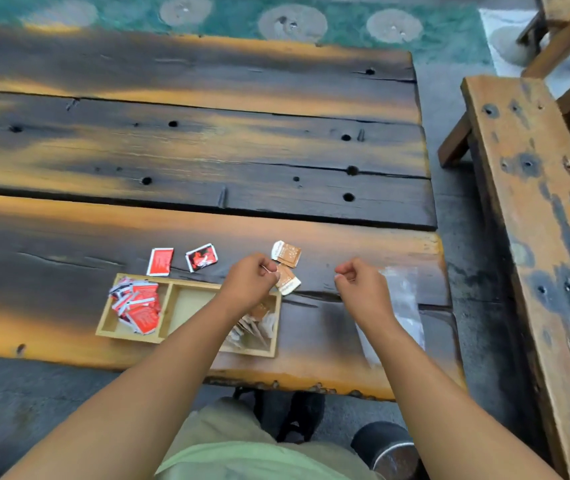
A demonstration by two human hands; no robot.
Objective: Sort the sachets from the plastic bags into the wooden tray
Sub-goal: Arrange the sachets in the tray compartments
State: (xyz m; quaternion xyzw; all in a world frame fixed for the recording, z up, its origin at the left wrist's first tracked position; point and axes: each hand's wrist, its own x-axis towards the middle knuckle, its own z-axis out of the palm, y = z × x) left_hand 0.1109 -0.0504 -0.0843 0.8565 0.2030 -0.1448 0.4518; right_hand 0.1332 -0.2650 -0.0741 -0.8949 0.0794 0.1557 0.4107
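A wooden tray [167, 310] with three compartments lies near the table's front edge. Its left compartment holds several red sachets [137, 305], the middle one is bare, and the right one holds brown and white sachets [255, 326] partly hidden by my left forearm. Two red sachets [160, 261] [202, 258] lie loose just behind the tray. One brown sachet [287, 253] lies further right. My left hand [250, 284] has curled fingers that pinch the edge of a second brown sachet [290, 285]. My right hand [359, 287] hovers curled with nothing visible in it, over a clear plastic bag [403, 303].
The dark, burnt-wood plank table [207, 150] stretches far back. A wooden bench [533, 209] stands to the right across a narrow gap of floor. My knees and shoes show below the table's front edge.
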